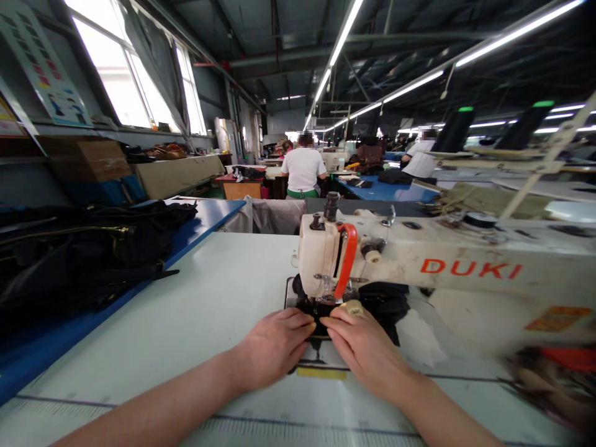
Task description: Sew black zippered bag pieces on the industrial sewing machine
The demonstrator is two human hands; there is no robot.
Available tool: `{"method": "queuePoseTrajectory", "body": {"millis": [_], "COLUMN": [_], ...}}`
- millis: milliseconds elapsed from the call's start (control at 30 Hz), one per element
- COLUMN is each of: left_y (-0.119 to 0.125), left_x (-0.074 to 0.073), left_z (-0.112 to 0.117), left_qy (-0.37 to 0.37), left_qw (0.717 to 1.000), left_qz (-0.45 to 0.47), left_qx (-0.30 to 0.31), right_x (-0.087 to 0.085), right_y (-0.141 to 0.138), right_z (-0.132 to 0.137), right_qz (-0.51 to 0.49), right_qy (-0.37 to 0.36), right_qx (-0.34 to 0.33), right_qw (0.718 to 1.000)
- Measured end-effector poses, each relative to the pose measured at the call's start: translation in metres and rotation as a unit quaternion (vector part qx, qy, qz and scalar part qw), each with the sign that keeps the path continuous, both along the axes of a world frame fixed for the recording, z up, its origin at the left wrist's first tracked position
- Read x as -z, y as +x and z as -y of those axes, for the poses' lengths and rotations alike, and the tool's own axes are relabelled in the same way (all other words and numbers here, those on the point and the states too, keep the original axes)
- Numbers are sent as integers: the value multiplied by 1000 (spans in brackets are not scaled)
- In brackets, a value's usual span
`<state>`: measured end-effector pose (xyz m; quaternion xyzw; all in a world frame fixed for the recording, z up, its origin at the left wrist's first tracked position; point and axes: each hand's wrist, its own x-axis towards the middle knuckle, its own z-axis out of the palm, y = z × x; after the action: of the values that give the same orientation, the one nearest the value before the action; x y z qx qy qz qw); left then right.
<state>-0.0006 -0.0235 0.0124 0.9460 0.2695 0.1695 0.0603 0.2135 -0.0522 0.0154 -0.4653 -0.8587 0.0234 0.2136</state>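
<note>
A white sewing machine [391, 248] with red lettering and an orange-red lever guard stands in front of me. Black fabric [384, 304] lies beneath its needle and bunches up to the right, under the arm. My left hand [277, 344] presses the fabric's left side, thumb and fingers closed together at its edge. From the right, my right hand [365, 344] grips the same fabric close to the presser foot, its fingertips almost meeting the left ones. A thin yellowish line shows along the fabric's near edge. The needle tip is hard to make out.
Dark garments with a gold zipper [107, 233] are heaped on a blue-edged table [223, 211] at left. A printed ruler [261, 428] runs along the front of the white worktop [223, 292]. Blurred items [554, 379] lie at right. A person in white [303, 171] sits ahead.
</note>
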Motion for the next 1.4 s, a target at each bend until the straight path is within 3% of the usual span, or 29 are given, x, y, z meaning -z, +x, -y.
{"method": "queuePoseTrajectory", "body": {"millis": [1400], "left_y": [1], "left_x": [2], "left_z": [0], "left_qy": [12], "left_qw": [1000], "left_qz": [-5], "left_qx": [-12], "right_x": [2], "right_y": [-4], "right_z": [0], "right_qz": [30], "right_qy": [29], "right_qx": [8], "right_qw": [999]}}
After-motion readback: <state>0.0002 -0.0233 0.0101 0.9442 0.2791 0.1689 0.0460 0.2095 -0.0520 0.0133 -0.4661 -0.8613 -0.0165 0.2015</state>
